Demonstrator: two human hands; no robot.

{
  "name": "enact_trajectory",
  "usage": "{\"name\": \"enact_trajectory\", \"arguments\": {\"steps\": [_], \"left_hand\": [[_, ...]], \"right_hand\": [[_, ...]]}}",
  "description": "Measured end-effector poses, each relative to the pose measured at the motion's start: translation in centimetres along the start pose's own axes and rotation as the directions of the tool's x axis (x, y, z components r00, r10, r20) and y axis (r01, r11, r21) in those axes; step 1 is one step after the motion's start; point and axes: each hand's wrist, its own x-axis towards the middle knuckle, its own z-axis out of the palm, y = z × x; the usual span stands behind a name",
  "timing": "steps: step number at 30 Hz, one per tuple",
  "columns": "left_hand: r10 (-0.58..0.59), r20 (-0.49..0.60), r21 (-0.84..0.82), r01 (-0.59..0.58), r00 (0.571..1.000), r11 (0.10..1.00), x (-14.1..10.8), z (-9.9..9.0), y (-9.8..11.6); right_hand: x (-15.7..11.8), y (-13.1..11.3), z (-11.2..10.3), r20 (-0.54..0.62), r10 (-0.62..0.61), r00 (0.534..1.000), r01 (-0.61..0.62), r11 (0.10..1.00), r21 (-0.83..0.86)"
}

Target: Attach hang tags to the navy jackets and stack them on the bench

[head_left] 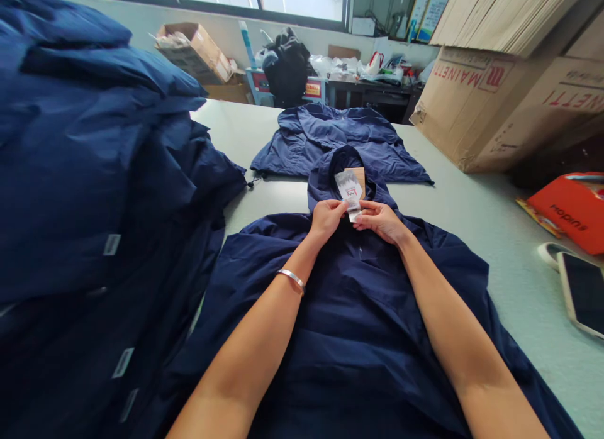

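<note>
A navy hooded jacket (358, 313) lies spread in front of me, its hood (321, 178) pointing away. At the collar, a white and grey paper hang tag (348, 182) lies over a tan card (360, 178). Just below them my left hand (329, 217) pinches one side of a small white label (353, 215). From the other side my right hand (380, 221) grips the same label between thumb and fingers. What the label says is too small to read. A silver bangle circles my left wrist.
Piled navy jackets (94, 175) rise high on the left. Another folded navy jacket (344, 137) lies beyond the hood. On the right are cardboard boxes (472, 105), an orange packet (569, 212), a tape roll (550, 255) and a phone (585, 291) on the pale table (509, 269).
</note>
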Motion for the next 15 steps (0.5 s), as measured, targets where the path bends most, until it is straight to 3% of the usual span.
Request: {"name": "enact_trajectory", "arguments": {"steps": [15], "left_hand": [[0.002, -0.008, 0.007, -0.002, 1.0, 1.0, -0.01, -0.03, 0.2]], "right_hand": [[-0.01, -0.08, 0.11, -0.018, 0.009, 1.0, -0.009, 1.0, 0.013]]}}
